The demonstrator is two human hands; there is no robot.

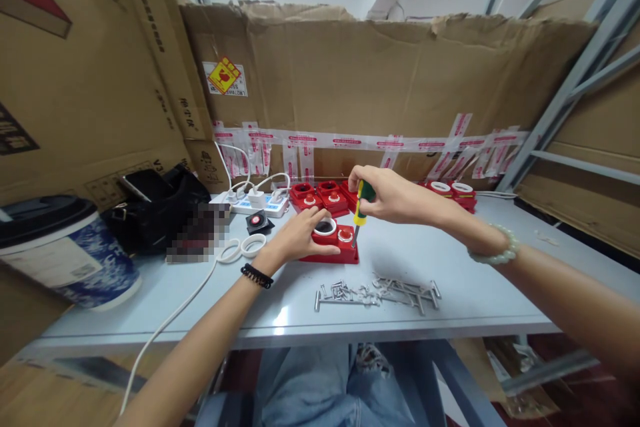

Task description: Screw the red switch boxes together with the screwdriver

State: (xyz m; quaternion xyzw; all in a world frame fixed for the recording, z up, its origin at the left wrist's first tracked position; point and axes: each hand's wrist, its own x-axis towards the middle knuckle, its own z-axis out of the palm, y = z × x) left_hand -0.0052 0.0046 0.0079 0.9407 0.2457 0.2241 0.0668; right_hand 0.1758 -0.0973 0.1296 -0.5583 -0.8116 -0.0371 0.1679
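In front of me on the table lies a red box [320, 255] with a white ring [326, 227] and a red button [345, 233] on its top. My left hand [303, 235] is closed over its left side, thumb along the front and fingers across the back. A screwdriver [363, 203] with a green and yellow handle is gripped in my right hand [385, 195]. It stands nearly upright, its tip at the box's right end beside the button. Whether a screw sits under the tip is too small to tell.
Loose screws and metal T-shaped rods [400, 292] lie near the front edge. More red boxes [330, 195] stand behind, others [453, 192] at back right. Two white rings [253, 245], a black part [259, 221], a power strip [260, 201] and a cup [75, 260] are leftward.
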